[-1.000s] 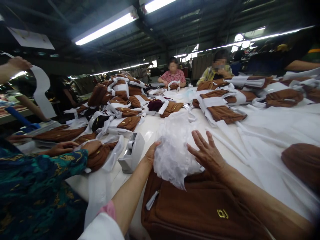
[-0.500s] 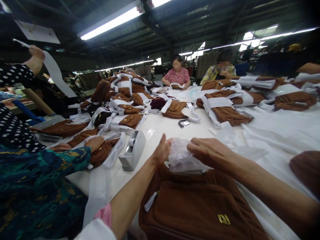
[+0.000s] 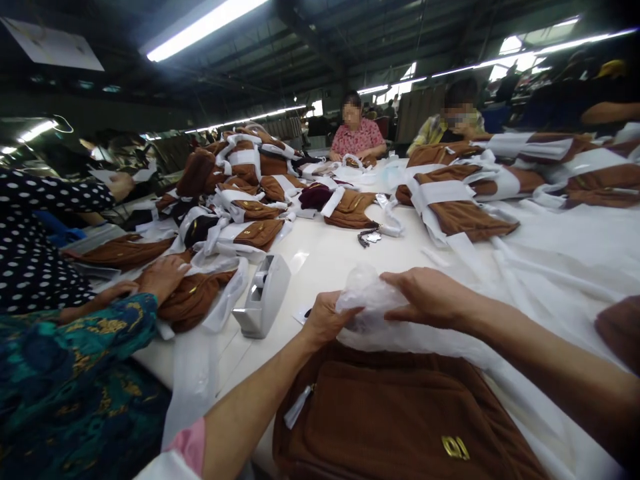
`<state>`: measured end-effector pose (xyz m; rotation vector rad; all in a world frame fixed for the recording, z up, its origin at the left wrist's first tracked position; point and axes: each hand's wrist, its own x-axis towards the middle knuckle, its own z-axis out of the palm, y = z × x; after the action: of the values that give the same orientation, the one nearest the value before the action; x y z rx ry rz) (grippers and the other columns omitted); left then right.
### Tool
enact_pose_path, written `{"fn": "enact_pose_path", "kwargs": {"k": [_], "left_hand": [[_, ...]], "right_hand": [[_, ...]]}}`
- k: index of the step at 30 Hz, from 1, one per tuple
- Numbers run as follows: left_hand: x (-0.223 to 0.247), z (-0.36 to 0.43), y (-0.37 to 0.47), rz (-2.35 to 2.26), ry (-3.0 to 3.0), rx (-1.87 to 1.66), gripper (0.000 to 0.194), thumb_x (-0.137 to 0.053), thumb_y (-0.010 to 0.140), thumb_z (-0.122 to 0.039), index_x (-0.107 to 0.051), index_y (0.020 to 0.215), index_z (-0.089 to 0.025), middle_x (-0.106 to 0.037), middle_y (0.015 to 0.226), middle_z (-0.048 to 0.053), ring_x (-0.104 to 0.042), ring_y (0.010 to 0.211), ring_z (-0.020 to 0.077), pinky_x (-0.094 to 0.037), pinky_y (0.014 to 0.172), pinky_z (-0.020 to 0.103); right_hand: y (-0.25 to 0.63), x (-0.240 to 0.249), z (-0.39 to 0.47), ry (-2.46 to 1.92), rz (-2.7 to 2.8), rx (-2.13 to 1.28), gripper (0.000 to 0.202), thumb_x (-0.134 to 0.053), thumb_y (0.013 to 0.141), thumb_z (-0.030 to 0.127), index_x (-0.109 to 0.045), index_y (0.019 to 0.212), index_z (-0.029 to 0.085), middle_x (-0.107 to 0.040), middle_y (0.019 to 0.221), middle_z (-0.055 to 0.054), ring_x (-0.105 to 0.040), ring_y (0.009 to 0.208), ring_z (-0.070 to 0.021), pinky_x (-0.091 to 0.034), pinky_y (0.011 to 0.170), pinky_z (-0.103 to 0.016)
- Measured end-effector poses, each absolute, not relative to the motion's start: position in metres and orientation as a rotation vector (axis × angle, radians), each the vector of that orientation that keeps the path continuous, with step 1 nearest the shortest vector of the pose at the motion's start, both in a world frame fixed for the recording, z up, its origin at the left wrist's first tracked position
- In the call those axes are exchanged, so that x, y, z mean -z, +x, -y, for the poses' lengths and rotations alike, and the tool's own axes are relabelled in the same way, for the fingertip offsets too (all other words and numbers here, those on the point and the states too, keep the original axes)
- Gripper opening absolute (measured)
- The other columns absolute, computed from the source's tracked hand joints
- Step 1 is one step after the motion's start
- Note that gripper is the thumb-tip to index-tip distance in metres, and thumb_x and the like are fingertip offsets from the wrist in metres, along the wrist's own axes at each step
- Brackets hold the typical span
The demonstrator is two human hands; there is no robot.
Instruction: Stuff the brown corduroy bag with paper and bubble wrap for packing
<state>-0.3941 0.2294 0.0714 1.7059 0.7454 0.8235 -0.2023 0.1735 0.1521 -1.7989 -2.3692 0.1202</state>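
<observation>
A large brown bag (image 3: 390, 407) with a gold emblem and a pale zip tag lies nearest me. Just beyond its top edge, a crumpled bundle of translucent white wrapping (image 3: 370, 297) sits between my two hands. My left hand (image 3: 325, 317) is closed on the bundle's left side, its thumb pressed across the front. From the right, my right hand (image 3: 417, 297) grips the same wrapping between thumb and fingers. What the wrapping covers, if anything, I cannot make out.
A grey tape dispenser (image 3: 263, 297) stands left of my hands. Farther off lie a brown bag (image 3: 350, 208) with a dark chain and heaped wrapped bags (image 3: 245, 157). A co-worker's teal sleeve (image 3: 100, 340) reaches in at left. White sheets (image 3: 565, 267) spread to the right.
The wrapping has been lifted and bunched more tightly, with both hands closing round it. At left, the polka-dot sleeve's raised hand with the white strip has come down.
</observation>
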Motion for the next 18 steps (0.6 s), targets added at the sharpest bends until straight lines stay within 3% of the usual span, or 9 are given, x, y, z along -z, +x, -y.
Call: {"fn": "enact_pose_path", "kwargs": {"k": [2,4,6,9,12,14,16,18], "left_hand": [[-0.075,-0.228,-0.395,-0.735,1.637,-0.903,0.026,-0.064,0.069,-0.036,-0.061,0.085,-0.016,-0.06,0.079,0.001,-0.053,0.073,0.0154,-0.042,0.066,0.022],[-0.079,-0.223,-0.401,-0.789,1.622,-1.122,0.035,-0.06,0.073,-0.035,-0.053,0.103,-0.019,-0.058,0.097,0.004,-0.053,0.087,0.0179,-0.042,0.074,0.024],[-0.083,-0.217,-0.411,-0.903,1.76,-1.238,0.026,-0.05,0.081,-0.033,-0.051,0.104,-0.02,-0.056,0.1,0.004,-0.051,0.093,0.018,-0.04,0.079,0.025],[-0.081,-0.215,-0.423,-0.947,2.262,-0.801,0.025,-0.034,0.088,-0.03,-0.056,0.088,-0.019,-0.058,0.086,0.004,-0.051,0.086,0.0171,-0.035,0.085,0.031],[-0.071,-0.226,-0.429,-0.792,2.689,-0.309,0.027,-0.034,0.088,-0.034,-0.057,0.084,-0.02,-0.058,0.08,0.003,-0.05,0.083,0.018,-0.025,0.093,0.042],[-0.063,-0.236,-0.431,-0.616,2.859,-0.263,0.031,-0.032,0.087,-0.038,-0.056,0.083,-0.018,-0.056,0.076,0.004,-0.049,0.078,0.0181,-0.028,0.089,0.041],[-0.058,-0.243,-0.432,-0.407,2.941,-0.402,0.044,-0.022,0.087,-0.041,-0.056,0.076,-0.015,-0.052,0.067,0.007,-0.045,0.068,0.018,-0.035,0.073,0.036],[-0.06,-0.244,-0.429,-0.256,2.961,-0.598,0.054,-0.015,0.087,-0.044,-0.054,0.066,-0.015,-0.047,0.06,0.008,-0.04,0.061,0.0181,-0.034,0.061,0.034]], "right_hand": [[-0.195,-0.155,-0.186,-1.731,2.377,-0.326,0.013,-0.067,0.063,0.023,-0.063,0.075,0.022,-0.062,0.061,0.0,-0.056,0.057,-0.017,-0.034,0.052,-0.024],[-0.187,-0.157,-0.201,-1.7,2.332,-0.431,0.008,-0.066,0.062,0.018,-0.062,0.068,0.021,-0.061,0.059,0.002,-0.054,0.056,-0.0139,-0.034,0.052,-0.023],[-0.177,-0.157,-0.215,-1.686,2.304,-0.518,0.004,-0.063,0.063,0.019,-0.063,0.067,0.018,-0.059,0.057,0.003,-0.052,0.055,-0.0116,-0.033,0.053,-0.022],[-0.166,-0.156,-0.234,-1.623,2.309,-0.738,0.01,-0.058,0.066,0.022,-0.062,0.065,0.013,-0.054,0.052,0.005,-0.046,0.05,-0.0078,-0.031,0.05,-0.02],[-0.16,-0.158,-0.248,-1.638,2.27,-0.978,0.008,-0.06,0.064,0.02,-0.059,0.059,0.014,-0.049,0.046,0.007,-0.043,0.045,-0.0071,-0.03,0.044,-0.019],[-0.157,-0.16,-0.254,-1.69,2.184,-1.111,0.008,-0.063,0.062,0.02,-0.058,0.058,0.015,-0.052,0.047,0.006,-0.045,0.044,-0.0079,-0.031,0.042,-0.019],[-0.152,-0.163,-0.26,-1.713,2.068,-1.254,0.009,-0.066,0.061,0.022,-0.06,0.062,0.014,-0.058,0.053,0.004,-0.05,0.047,-0.0091,-0.034,0.045,-0.019],[-0.146,-0.164,-0.266,-1.693,1.958,-1.418,0.016,-0.067,0.059,0.024,-0.062,0.068,0.012,-0.061,0.059,0.003,-0.054,0.052,-0.0102,-0.039,0.051,-0.021]]}}
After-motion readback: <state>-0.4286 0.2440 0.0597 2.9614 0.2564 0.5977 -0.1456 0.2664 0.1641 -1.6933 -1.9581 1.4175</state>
